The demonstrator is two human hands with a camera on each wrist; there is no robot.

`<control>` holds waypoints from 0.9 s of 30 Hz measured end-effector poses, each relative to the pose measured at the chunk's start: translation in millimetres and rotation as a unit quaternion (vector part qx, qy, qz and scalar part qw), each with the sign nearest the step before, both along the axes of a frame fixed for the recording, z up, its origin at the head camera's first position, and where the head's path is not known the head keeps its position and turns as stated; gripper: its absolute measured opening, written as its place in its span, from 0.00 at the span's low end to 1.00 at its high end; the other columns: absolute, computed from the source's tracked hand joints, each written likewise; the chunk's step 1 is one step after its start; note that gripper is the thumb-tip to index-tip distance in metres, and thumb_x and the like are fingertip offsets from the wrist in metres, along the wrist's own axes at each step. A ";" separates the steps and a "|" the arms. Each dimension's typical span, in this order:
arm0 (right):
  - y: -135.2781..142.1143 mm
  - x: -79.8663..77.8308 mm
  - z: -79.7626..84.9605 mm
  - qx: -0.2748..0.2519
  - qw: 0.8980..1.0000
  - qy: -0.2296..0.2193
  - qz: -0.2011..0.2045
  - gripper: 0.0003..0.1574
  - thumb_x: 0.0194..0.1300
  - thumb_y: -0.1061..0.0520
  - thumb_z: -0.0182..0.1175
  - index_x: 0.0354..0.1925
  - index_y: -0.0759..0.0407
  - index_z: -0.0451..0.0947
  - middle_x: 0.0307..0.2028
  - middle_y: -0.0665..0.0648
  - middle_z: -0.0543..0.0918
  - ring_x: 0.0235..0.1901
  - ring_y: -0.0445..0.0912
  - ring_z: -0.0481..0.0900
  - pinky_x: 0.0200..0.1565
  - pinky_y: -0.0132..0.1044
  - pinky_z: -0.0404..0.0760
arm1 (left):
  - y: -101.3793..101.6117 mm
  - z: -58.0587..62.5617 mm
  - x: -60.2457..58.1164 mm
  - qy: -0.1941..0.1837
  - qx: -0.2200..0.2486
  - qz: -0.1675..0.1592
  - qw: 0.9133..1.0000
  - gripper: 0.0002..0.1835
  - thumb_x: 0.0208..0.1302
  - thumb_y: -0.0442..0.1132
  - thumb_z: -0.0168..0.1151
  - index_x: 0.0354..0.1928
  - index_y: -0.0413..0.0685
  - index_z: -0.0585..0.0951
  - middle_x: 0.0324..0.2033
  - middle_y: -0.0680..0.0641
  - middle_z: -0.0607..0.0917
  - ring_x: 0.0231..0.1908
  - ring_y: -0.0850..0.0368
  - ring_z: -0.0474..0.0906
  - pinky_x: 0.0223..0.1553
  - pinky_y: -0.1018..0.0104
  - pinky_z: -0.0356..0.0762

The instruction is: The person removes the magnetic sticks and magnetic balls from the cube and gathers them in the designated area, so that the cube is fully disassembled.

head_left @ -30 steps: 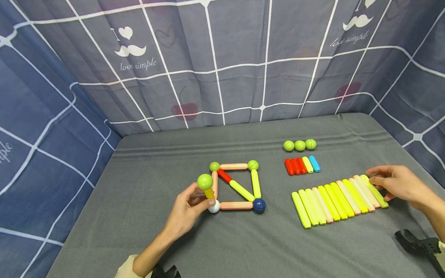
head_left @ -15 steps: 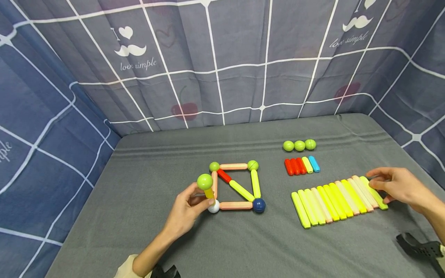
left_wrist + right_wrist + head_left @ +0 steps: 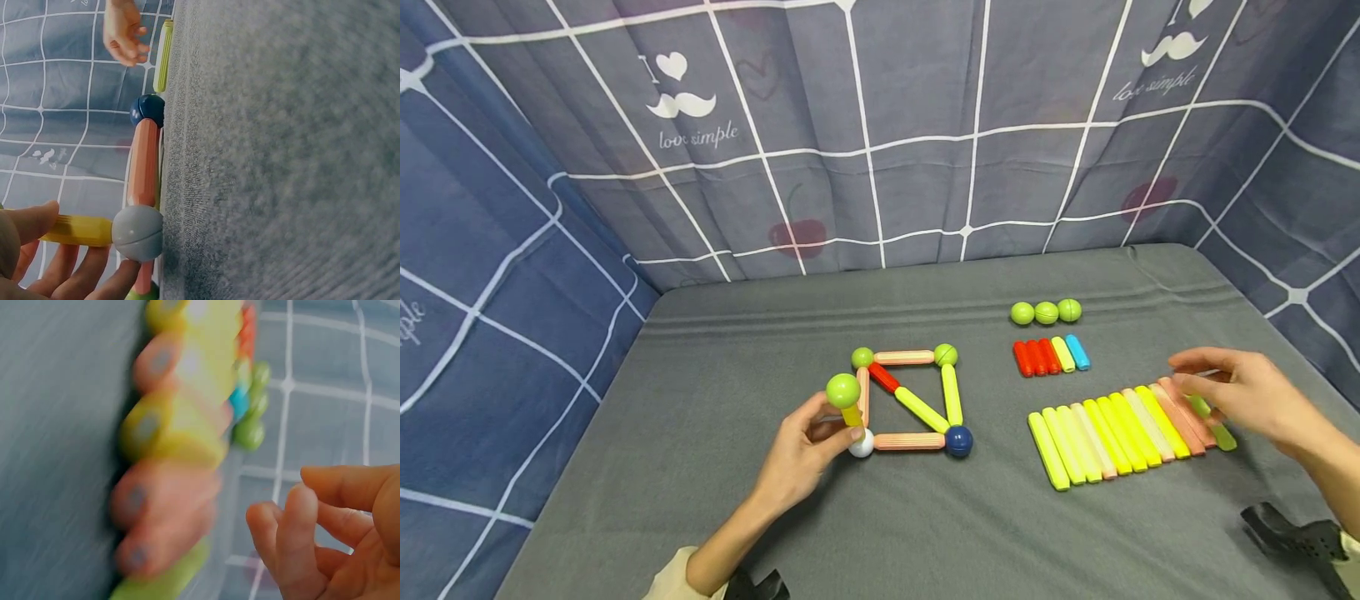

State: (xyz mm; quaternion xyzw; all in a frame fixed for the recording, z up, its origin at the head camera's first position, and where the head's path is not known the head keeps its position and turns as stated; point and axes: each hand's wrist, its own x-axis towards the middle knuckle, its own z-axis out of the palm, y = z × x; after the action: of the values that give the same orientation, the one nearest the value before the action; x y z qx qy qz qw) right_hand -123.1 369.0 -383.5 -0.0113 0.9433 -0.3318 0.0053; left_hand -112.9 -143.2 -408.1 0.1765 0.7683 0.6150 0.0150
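Left hand (image 3: pixel 808 446) is pinching yellow rod (image 3: pixel 851 416) upright on white ball (image 3: pixel 862 444), near-left corner of square frame (image 3: pixel 910 442); rod presumably handling light and stiff, best gripped mid-shaft; right hand (image 3: pixel 1251 396), loosely curled, empty, is hovering over right end of stick row (image 3: pixel 1107 436).
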 end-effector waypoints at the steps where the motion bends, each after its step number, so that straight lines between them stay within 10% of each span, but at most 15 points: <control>1: -7.2 0.4 3.9 -0.007 1.000 0.012 0.010 0.22 0.71 0.59 0.59 0.55 0.75 0.73 0.46 0.71 0.81 0.29 0.38 0.77 0.25 0.37 0.80 | -0.1 0.0 0.0 0.001 -0.001 0.000 1.000 0.21 0.60 0.29 0.69 0.55 0.35 0.77 0.44 0.35 0.84 0.41 0.49 0.85 0.38 0.66 0.81; 10: -103.5 0.5 48.0 -0.079 0.986 0.076 0.125 0.12 0.68 0.62 0.63 0.50 0.58 0.80 0.43 0.58 0.83 0.30 0.44 0.80 0.19 0.38 0.78 | 0.6 0.8 0.4 0.003 -0.007 0.006 1.000 0.20 0.59 0.28 0.69 0.53 0.36 0.77 0.43 0.36 0.84 0.43 0.49 0.85 0.40 0.65 0.82; 19: -213.8 8.3 64.6 -0.206 0.949 0.061 0.229 0.24 0.66 0.61 0.65 0.59 0.52 0.75 0.51 0.55 0.79 0.42 0.45 0.82 0.17 0.41 0.80 | 0.8 0.0 1.4 0.007 -0.007 0.001 1.000 0.20 0.60 0.30 0.70 0.54 0.36 0.77 0.44 0.36 0.85 0.46 0.46 0.84 0.45 0.63 0.81; 27: -276.7 5.0 63.7 -0.183 0.922 0.115 0.320 0.30 0.66 0.55 0.67 0.64 0.50 0.72 0.56 0.44 0.76 0.43 0.38 0.80 0.38 0.39 0.79 | 0.5 -0.7 2.3 0.006 -0.005 -0.009 1.000 0.19 0.61 0.32 0.69 0.55 0.41 0.78 0.48 0.39 0.84 0.50 0.44 0.82 0.49 0.61 0.80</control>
State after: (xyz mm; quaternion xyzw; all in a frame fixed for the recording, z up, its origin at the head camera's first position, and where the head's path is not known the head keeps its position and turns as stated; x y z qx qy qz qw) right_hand -118.0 92.4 -319.8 -0.3520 0.8062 -0.4756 0.0003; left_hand -110.6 -142.7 -408.7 0.1873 0.7697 0.6101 0.0164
